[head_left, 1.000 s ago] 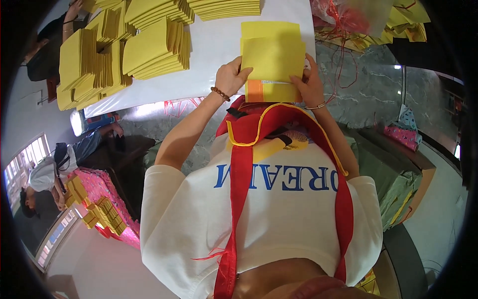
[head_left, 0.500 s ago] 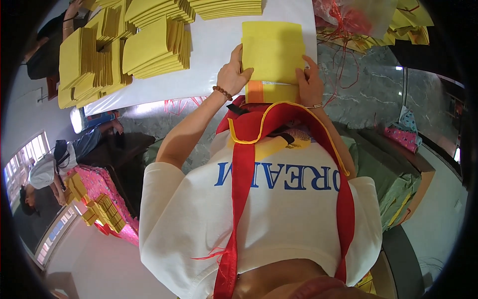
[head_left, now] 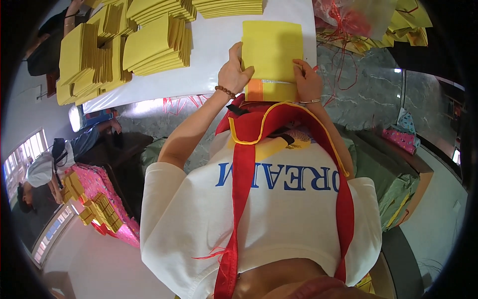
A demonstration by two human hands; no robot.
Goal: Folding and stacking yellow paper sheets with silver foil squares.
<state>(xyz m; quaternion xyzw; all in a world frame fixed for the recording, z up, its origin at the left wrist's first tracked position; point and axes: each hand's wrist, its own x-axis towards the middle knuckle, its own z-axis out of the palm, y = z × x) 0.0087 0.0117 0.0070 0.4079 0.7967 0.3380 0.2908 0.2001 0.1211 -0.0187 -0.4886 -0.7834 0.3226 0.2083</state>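
A square of yellow paper (head_left: 272,50) lies in front of me near the table's front edge; whether it is one sheet or a stack I cannot tell. My left hand (head_left: 234,70) grips its left edge, the thumb on top near the lower corner. At the lower right edge, my right hand (head_left: 307,82) is closed with thumb and fingers bent around the paper. A yellow piece with an orange band (head_left: 255,89) shows below it, between the paper and my red apron (head_left: 249,122) with yellow trim.
Several fanned stacks of folded yellow paper (head_left: 157,47) cover the white table's (head_left: 211,55) left part. Clear plastic with red strings (head_left: 343,20) is at the far right. Another person (head_left: 45,167) is at the left by a pink-covered surface (head_left: 97,179). Green wrapped bundles (head_left: 383,169) stand right.
My right hand has shifted slightly left and its fingers have curled in on the paper's right edge. The left hand stays almost in place.
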